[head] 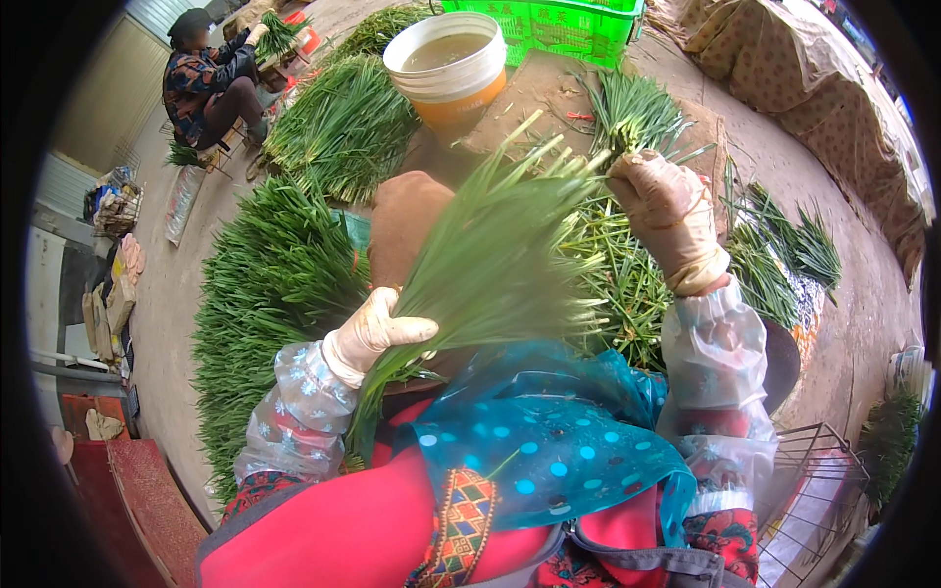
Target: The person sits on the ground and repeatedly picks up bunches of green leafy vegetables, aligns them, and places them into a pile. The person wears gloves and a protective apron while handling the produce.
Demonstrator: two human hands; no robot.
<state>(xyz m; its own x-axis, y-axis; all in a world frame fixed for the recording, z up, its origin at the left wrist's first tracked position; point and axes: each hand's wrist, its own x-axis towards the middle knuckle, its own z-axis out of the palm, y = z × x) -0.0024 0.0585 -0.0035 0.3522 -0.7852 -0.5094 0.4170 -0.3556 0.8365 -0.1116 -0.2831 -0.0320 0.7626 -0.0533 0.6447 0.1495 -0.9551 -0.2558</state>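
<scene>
A loose, blurred bunch of garlic chives (485, 272) fans out in front of me, pale stalk ends to the upper right. My left hand (382, 327), in a pale thin glove, grips it near the leafy end, thumb on top. My right hand (665, 213), gloved the same way, has its fingers curled closed where some pale stalk ends meet the fingertips. Just beyond that hand, another chive bundle (638, 110) lies on a brown board (529, 95). Loose chive leaves and trimmings (625, 294) are heaped below the right hand. A teal dotted plastic apron (544, 441) covers my lap.
Dense chive bundles (272, 294) stand at my left, with a chive pile (345, 125) beyond. A bucket of murky water (445, 66) and a green crate (559, 29) stand ahead. Wire basket (809, 485) lower right; chives (779, 250) on the floor. Another person (213, 88) sits far left, holding chives.
</scene>
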